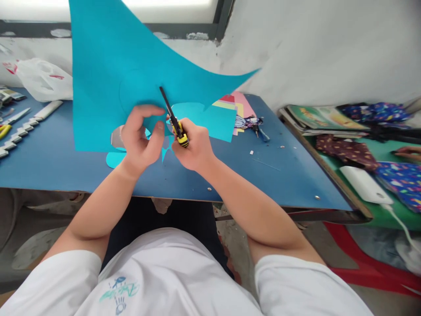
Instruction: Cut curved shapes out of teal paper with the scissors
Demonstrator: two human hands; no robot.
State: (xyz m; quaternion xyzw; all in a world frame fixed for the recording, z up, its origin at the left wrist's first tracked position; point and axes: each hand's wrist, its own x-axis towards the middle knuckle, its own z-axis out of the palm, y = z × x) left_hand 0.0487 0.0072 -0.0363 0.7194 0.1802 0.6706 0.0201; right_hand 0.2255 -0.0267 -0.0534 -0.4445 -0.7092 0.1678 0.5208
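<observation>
A large sheet of turquoise paper [105, 79] is raised over the table, with a curved cut edge running to a point at its right. A faint round outline shows on its surface. My left hand [141, 136] is curled at the sheet's lower edge and holds it; the exact grip is partly hidden. In my right hand [195, 147] is a pair of scissors [176, 120] with yellow and black handles, closed around them. Their dark blades point up and left across the paper. Cut turquoise pieces [115, 159] lie beneath my hands.
On the blue table [237, 175], more coloured paper [245, 105] and keys [255, 125] lie behind my right hand. A white plastic bag [44, 81] and a folded ruler-like strip [24, 130] are at left. To the right, a green table bears magazines [329, 118], a white device [365, 184] and another person's hand [409, 152].
</observation>
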